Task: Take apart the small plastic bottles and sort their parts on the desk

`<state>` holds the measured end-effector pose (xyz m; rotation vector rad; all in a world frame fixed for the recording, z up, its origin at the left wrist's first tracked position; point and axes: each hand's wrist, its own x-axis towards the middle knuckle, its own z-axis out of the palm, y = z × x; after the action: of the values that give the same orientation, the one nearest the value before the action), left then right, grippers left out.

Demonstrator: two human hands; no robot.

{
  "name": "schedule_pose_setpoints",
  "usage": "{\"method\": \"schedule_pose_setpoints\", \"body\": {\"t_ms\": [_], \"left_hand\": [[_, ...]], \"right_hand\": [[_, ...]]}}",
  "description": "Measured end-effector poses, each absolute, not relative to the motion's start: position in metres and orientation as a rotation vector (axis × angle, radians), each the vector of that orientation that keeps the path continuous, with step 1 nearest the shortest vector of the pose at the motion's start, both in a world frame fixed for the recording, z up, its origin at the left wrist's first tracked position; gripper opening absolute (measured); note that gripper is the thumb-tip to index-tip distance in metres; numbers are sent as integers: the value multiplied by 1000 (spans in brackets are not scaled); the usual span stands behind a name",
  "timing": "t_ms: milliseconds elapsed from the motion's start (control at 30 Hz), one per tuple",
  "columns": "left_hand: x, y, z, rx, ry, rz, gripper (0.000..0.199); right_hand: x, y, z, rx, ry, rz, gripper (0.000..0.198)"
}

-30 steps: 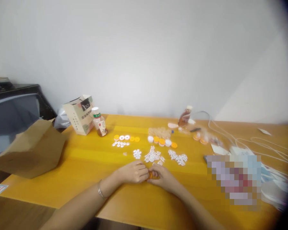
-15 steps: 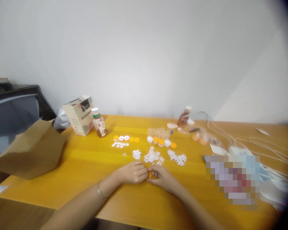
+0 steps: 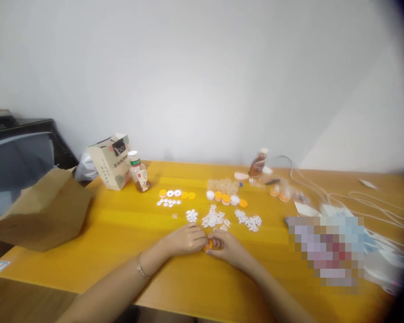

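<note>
Between my two hands is a small round orange cap point(image 3: 208, 245), low over the table's front half. My left hand point(image 3: 187, 238) is closed on its left side, and the fingers hide part of it. From the right, the thumb and curled fingers of my right hand point(image 3: 227, 246) pinch it. Just beyond my hands lie a pile of white openwork plastic pieces point(image 3: 212, 218), a second such pile point(image 3: 249, 220) and a cluster of small white parts point(image 3: 191, 216). Farther back are a row of orange and white caps point(image 3: 226, 199) and several small white discs point(image 3: 169, 202).
At the back left stand a paper gift bag point(image 3: 109, 166) and a bottle point(image 3: 138, 172). Brown paper point(image 3: 50, 208) covers the left edge. A dark brown bottle point(image 3: 257, 163), loose cables point(image 3: 373, 202) and a blurred-out item point(image 3: 326, 251) are on the right. Behind is a wall point(image 3: 202, 80).
The orange cap shows slightly more between my fingers, and my hands have shifted very little. The things on the table stay where they were.
</note>
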<state>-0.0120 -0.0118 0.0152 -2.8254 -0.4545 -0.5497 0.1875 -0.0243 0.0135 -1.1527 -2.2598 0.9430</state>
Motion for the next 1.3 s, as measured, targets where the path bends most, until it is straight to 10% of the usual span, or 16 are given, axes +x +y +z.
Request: {"method": "schedule_pose_setpoints", "body": {"t_ms": [500, 1300], "left_hand": [[-32, 6, 18, -3029, -1446, -1426, 15], [-86, 25, 34, -2799, -1562, -395, 11]], "right_hand": [[187, -27, 15, -1196, -2177, 997, 18], [186, -31, 19, -1219, -2170, 1013, 19]]}}
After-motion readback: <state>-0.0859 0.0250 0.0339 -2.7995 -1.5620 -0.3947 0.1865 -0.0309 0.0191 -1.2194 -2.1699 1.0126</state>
